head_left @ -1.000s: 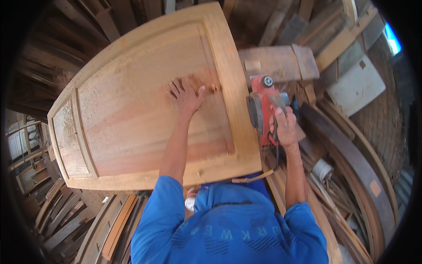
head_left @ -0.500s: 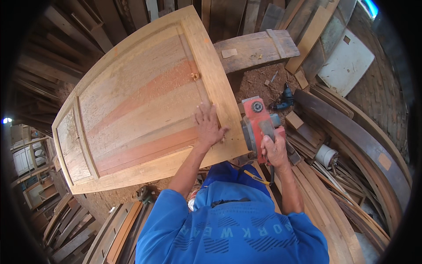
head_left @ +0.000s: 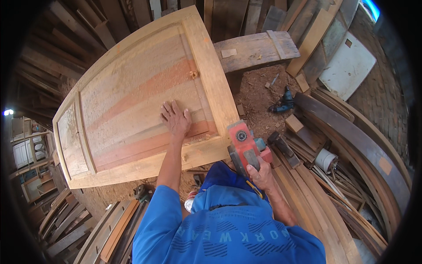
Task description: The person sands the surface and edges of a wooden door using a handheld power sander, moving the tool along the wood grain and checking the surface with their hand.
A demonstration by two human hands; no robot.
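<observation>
A panelled wooden door (head_left: 140, 94) lies flat before me, with a pale frame around a reddish-brown panel dusted with shavings. My left hand (head_left: 176, 121) rests open on the panel near its lower right part, fingers spread. In my right hand (head_left: 262, 174) is the handle of a red electric planer (head_left: 243, 143). The planer is at the door's near right corner; whether it touches the edge I cannot tell. A small wood knot or chip (head_left: 194, 75) shows near the panel's right side.
Right of the door, a blue-black drill (head_left: 283, 101) lies on shavings-covered ground. A dark hammer-like tool (head_left: 283, 148) rests on stacked boards (head_left: 316, 198) beside a white bucket (head_left: 325, 159). A wooden bench (head_left: 255, 50) stands beyond. Planks (head_left: 88, 220) lie at left.
My left hand has slid leftward across the panel. My right hand has brought the planer left and nearer to me, uncovering the dark tool on the boards.
</observation>
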